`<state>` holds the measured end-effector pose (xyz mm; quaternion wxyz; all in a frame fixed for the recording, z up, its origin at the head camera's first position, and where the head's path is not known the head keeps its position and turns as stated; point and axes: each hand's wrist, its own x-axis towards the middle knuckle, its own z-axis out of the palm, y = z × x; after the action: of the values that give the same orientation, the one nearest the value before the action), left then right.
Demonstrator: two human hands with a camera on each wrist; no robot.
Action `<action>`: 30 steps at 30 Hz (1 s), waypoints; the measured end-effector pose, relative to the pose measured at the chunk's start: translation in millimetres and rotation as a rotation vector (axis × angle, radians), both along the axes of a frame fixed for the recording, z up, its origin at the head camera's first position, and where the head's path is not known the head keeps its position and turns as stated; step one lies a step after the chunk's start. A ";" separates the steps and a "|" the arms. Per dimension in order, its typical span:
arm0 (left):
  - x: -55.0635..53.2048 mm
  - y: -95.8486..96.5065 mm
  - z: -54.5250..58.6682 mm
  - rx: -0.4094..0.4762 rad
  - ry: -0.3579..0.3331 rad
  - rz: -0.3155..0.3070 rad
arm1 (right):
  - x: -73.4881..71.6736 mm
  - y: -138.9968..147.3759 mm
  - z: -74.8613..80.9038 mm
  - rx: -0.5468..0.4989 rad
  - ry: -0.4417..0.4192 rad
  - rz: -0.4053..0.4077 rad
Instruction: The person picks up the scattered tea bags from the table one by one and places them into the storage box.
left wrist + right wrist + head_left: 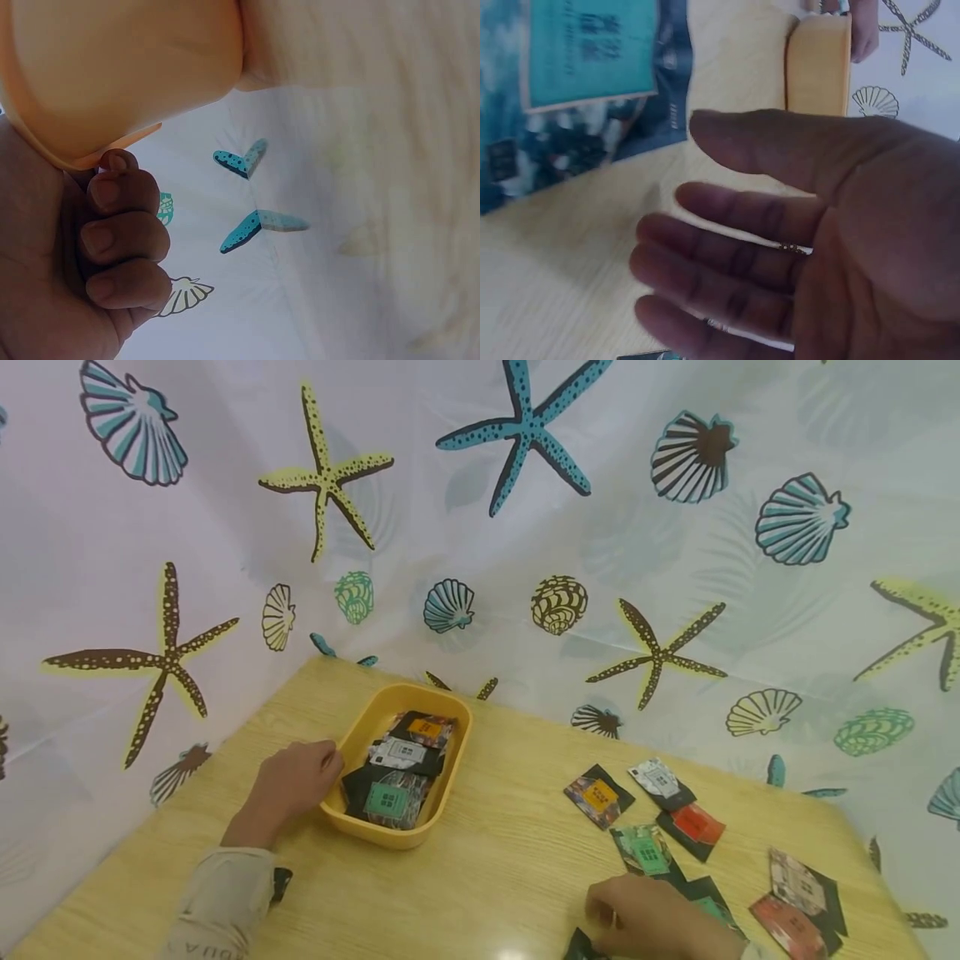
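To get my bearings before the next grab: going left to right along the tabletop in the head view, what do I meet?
Left hand, yellow tray, loose orange-labelled packet, upper red-labelled packet, beige-labelled packet.

Head cam: bright, diffuse, soft shadows, small glare spot on table [510,868] at btm edge. Small print on the packets [600,795] soft. L wrist cam: left hand [120,240] dark, backlit vs pale backdrop [232,307]; RH side washed out + blurry. R wrist cam: right hand [840,217] shaded, nearby packet OOF, prob. too close, can't be sure.
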<state>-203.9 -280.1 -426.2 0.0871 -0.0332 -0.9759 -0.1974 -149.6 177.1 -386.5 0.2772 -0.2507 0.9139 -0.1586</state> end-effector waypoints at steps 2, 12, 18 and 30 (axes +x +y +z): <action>0.0 -0.2 0.3 0.005 0.004 0.000 | 5.7 -0.3 -1.6 0.049 -0.001 -0.052; 0.8 -0.2 1.5 0.001 -0.018 -0.002 | 4.7 14.5 -55.1 0.117 0.195 0.096; 0.0 0.4 0.2 -0.001 -0.026 0.000 | -23.0 41.7 -113.1 0.049 0.072 0.129; 0.3 -0.3 0.5 0.006 -0.027 -0.003 | 1.5 -6.1 -22.3 -0.062 -0.002 0.142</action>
<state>-203.6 -280.3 -425.7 0.0739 -0.0317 -0.9763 -0.2009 -148.1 171.0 -408.8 0.2810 -0.3230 0.8882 -0.1669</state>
